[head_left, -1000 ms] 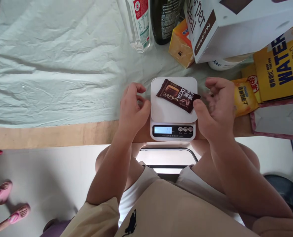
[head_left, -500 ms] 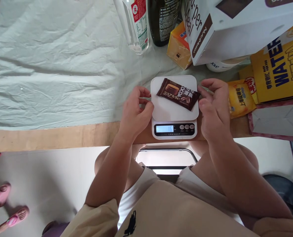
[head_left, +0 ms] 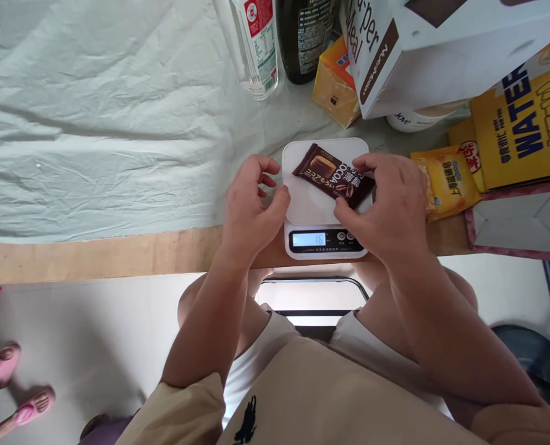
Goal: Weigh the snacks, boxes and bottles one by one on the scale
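Note:
A dark brown cocoa snack packet (head_left: 324, 172) lies on the white platform of a small kitchen scale (head_left: 307, 204) at the table's front edge. The scale's lit display (head_left: 308, 239) reads 16. My right hand (head_left: 386, 207) pinches the packet's right end between thumb and fingers. Just left of the scale, my left hand (head_left: 251, 207) hovers with its fingers curled and apart, holding nothing.
A pale green cloth (head_left: 108, 117) covers the table. Behind the scale stand a clear bottle (head_left: 256, 43), a dark bottle (head_left: 305, 37), an orange box (head_left: 335, 83) and a white carton (head_left: 432, 49). At right are a yellow snack bag (head_left: 446, 182) and a yellow box (head_left: 525, 117). Another person's pink slippers (head_left: 10, 383) show at lower left.
My right hand moved left from beside the scale onto the packet and took hold of its right end. The display went from blank to 16. My left hand barely shifted.

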{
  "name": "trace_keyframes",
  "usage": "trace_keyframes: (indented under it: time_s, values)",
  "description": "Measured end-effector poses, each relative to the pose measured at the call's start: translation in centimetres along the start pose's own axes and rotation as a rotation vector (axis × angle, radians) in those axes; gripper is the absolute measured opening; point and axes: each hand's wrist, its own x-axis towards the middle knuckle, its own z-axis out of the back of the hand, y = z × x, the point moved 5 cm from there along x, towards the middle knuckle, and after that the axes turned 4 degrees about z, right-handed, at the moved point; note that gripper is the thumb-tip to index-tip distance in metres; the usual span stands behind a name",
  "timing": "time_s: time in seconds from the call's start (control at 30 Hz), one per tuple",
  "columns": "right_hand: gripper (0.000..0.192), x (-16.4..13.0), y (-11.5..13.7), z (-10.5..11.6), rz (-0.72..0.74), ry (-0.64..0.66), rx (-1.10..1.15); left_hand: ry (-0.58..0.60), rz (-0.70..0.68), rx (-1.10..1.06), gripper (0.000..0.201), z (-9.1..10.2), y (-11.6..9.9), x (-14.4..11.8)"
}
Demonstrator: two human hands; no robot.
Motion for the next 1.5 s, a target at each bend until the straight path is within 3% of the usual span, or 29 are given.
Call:
trace_keyframes:
  time_s: [0.23, 0.4, 0.57, 0.7, 0.8, 1.07, 1.17, 1.3, 1.43, 1.5]
  values:
    - [0.037, 0.5, 2.2, 0.1, 0.026, 0.001, 0.165, 0.009, -0.006, -0.050, 0.012, 0.2, -0.3, 0.0]
    - [0.032, 0.8, 4.7, -0.3, 0.094, 0.003, 0.276, -0.016, 0.043, -0.235, 0.016, 0.2, 0.1, 0.0]
    - [0.033, 0.7, 6.1, -0.2, 0.222, -0.048, 0.405, -0.116, 0.035, -0.351, 0.019, 1.9, 0.4, 0.3]
    - [0.027, 0.6, 4.7, 1.2, 0.277, -0.086, 0.449, -0.142, 0.094, -0.394, 0.017, 4.3, 1.3, 0.7]
    - [0.019, 0.7, 3.1, 2.0, 0.215, -0.127, 0.412, -0.107, 0.104, -0.376, 0.016, 5.3, 2.1, 1.1]
    - [0.015, 0.7, 1.9, 2.7, 0.169, -0.149, 0.305, -0.009, 0.092, -0.201, 0.016, 2.8, 3.5, 1.8]
    - [0.016, 0.5, 0.4, 3.8, 0.132, -0.200, 0.254, -0.066, 0.017, -0.030, 0.019, 2.6, 3.1, 1.7]
    - [0.016, 0.0, -2.8, 5.5, -0.038, -0.281, 0.146, -0.169, -0.130, 0.089, 0.011, 2.9, 1.4, 0.9]
    - [0.019, -0.8, -4.8, 5.5, -0.076, -0.181, 0.033, -0.199, -0.232, 0.102, 0.005, 2.8, 0.2, 0.3]
    - [0.032, -1.1, -5.5, 4.8, -0.122, -0.103, 0.006, -0.199, -0.253, 0.100, 0.005, 2.7, 0.0, 0.2]
